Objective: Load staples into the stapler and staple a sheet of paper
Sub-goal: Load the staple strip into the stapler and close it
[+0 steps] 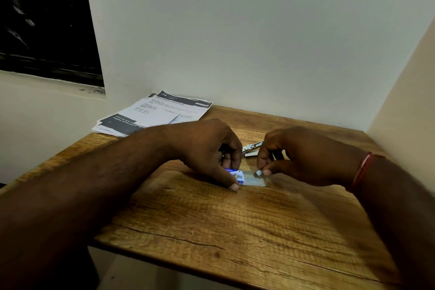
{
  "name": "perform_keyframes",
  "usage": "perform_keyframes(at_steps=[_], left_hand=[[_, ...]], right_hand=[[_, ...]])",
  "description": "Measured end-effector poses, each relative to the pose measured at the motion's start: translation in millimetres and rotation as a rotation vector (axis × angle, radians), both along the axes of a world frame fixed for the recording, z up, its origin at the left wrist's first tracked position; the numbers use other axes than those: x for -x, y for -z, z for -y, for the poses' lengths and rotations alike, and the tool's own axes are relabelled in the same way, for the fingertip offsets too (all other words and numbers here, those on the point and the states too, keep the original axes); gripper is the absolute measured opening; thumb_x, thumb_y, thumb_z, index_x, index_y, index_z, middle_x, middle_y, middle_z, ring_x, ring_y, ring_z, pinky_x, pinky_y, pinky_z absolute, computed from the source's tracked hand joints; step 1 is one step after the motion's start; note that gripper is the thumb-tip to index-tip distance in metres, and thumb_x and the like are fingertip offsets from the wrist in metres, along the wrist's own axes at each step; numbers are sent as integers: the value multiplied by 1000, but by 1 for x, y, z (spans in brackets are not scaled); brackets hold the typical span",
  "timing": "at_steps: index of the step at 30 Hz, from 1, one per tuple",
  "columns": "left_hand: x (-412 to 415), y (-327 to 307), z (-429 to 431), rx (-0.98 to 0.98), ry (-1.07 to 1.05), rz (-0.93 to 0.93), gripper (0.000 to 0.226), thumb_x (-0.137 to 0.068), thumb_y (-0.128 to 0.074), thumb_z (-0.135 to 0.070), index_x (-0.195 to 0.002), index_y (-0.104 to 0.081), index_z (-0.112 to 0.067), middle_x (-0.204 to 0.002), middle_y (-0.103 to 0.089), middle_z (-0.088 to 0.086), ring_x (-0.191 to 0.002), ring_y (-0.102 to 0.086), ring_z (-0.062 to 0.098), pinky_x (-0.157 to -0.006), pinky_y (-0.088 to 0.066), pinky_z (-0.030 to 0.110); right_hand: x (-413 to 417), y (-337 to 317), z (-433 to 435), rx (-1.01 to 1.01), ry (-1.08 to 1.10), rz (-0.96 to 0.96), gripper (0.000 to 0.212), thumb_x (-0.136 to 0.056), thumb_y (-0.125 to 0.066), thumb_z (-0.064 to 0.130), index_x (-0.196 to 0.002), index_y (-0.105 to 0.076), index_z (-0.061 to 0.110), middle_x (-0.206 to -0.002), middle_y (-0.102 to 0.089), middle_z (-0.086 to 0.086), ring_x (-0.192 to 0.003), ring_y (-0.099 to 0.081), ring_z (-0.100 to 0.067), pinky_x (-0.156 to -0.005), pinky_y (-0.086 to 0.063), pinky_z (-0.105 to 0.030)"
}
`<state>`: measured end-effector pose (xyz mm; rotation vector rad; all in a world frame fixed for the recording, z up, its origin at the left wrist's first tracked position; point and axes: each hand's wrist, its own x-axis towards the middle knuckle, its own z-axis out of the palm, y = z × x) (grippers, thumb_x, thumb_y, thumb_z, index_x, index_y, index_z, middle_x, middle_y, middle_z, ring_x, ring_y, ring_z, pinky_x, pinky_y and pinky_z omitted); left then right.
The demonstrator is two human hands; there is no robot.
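Wood-grain laminate, brown and marked with dark cracks, is covering the counter [211, 231], which is sitting in a corner between two plain pale walls [235, 42]. A small blue and white staple box [236, 174] is lying near the middle of the counter, and everything else is placed from it. Its long axis is running left to right, with the open end facing right. A clear inner tray [255, 181] is sticking out of that end, flat on the wood.

The left hand [207, 146] is curling over the box from the left, fingers on top and thumb pressing its near edge. Just right of the box, the right hand [301, 155] is pinching a short silvery strip of staples [259, 173] between thumb and forefinger, above the tray. A red thread [362, 169] is circling that wrist.

Behind the box, between the two hands, bare metal parts of the stapler [251, 147] are showing. It is mostly hidden, but its long axis seems to be slanting away to the right.

Far behind and left of the box, a loose stack of printed papers [155, 110] is lying at the counter's back corner. Beyond them, a dark window [42, 19] is filling the upper left.
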<state>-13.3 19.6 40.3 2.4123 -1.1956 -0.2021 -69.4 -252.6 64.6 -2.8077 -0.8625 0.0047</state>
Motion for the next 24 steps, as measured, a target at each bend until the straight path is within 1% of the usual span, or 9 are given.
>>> perform_keyframes(at_steps=[3,6,10,14,16,18,20,22,24], left_hand=[[0,0,0,-2,-3,-6,34,-79,-103,-46,-96,-83,-24,-87,-81,-10,-57,-64,-9,-57,-46,7],[1,-2,1,-3,3,-13,33,-80,-103,-45,-96,-84,-24,-87,-80,-12,-56,-64,-9,-57,-47,7],[0,-3,1,-6,-2,-23,33,-79,-103,-44,-96,-84,-24,-86,-80,-11,-57,-63,-8,-57,-48,9],[1,-4,1,-5,3,-17,33,-79,-103,-44,-96,-84,-23,-79,-78,-14,-57,-63,-8,-57,-48,9],[1,-4,1,-4,4,-17,33,-79,-103,-44,-96,-84,-23,-80,-78,-13,-57,-63,-8,-58,-48,9],[1,-4,1,-6,7,-11,33,-79,-103,-45,-96,-84,-23,-83,-80,-10,-57,-63,-7,-57,-48,9],[1,-3,1,-7,6,-11,34,-80,-102,-45,-97,-84,-23,-85,-81,-6,-57,-63,-6,-57,-49,10],[0,-3,2,-3,1,-18,34,-80,-103,-46,-96,-83,-24,-86,-81,-5,-57,-63,-6,-57,-49,11],[0,-2,2,-4,-5,-23,34,-79,-103,-46,-96,-83,-25,-85,-81,-7,-57,-63,-7,-57,-49,11]], right_hand=[[2,4,-8,5,0,-10,6,-96,-85,38,-99,-81,36,-100,-72,15,-93,-66,-6,-86,-60,-41],[3,6,-13,53,14,22,8,-97,-83,43,-100,-81,37,-98,-72,17,-90,-67,-5,-86,-60,-43],[4,5,-15,58,34,46,8,-96,-84,46,-99,-83,38,-95,-71,18,-89,-65,-4,-84,-61,-41],[2,5,-14,23,29,40,9,-94,-86,44,-100,-87,38,-95,-73,16,-88,-66,-4,-83,-61,-40],[2,4,-11,1,13,33,8,-93,-87,43,-100,-87,39,-94,-74,18,-87,-66,-3,-80,-58,-34],[2,3,-9,-21,3,44,7,-93,-87,43,-99,-87,40,-91,-74,21,-87,-66,-2,-75,-52,-25],[2,4,-8,-62,-12,58,6,-93,-87,45,-97,-87,40,-89,-75,21,-89,-68,-3,-72,-52,-23],[2,7,-9,-100,-18,43,9,-92,-87,48,-94,-87,40,-89,-78,18,-85,-70,-6,-72,-58,-33],[0,11,-12,-109,-13,3,10,-91,-87,48,-92,-86,38,-90,-79,14,-83,-71,-9,-77,-63,-44]])
